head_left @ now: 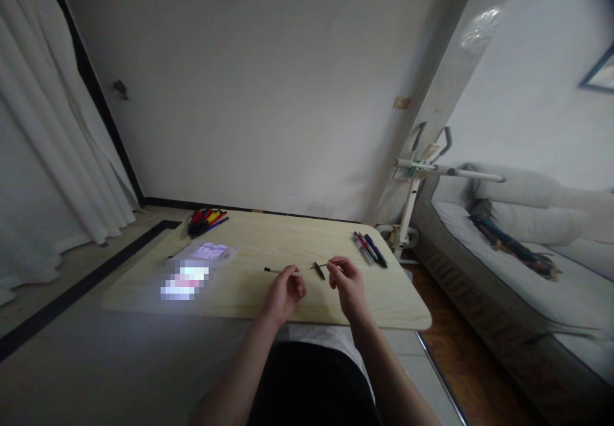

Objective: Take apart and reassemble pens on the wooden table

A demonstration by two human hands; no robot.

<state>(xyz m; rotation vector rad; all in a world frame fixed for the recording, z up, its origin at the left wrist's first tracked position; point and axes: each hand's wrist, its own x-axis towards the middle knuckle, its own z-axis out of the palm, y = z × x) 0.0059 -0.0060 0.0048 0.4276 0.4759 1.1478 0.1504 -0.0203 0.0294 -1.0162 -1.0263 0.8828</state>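
Note:
Pinched in the fingers of my left hand (286,291) is a pale pen barrel (274,270) with a dark end pointing left. My right hand (348,284) is closed on a thin dark pen refill (318,265), whose tip points toward the barrel's open right end. A small gap seems to lie between the two. Under the refill, a short black pen piece (320,273), perhaps a cap, rests on the table between my hands.
Several pens (369,249) lie at the right of the wooden table (297,231). A pile of coloured pens (206,221) sits at the back left, near a plastic packet (218,253) and a bright blurred screen (185,283). Exercise equipment (410,202) and a sofa (518,247) stand to the right.

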